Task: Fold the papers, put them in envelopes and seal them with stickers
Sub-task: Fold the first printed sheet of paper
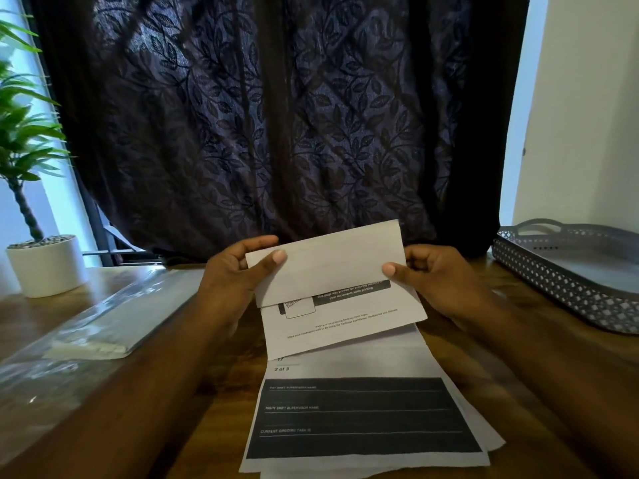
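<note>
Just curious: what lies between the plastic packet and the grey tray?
In the head view: a stack of printed papers on the table; above it, the left hand and right hand hold a part-folded sheet.

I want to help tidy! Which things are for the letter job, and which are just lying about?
For the job: folded paper in left hand and right hand; stack of papers; wrapped pack, probably envelopes.
Lying about: plant, tray, curtain.

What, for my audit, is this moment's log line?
step: folding | left hand: pinches paper | right hand: pinches paper | stack: on table
</note>
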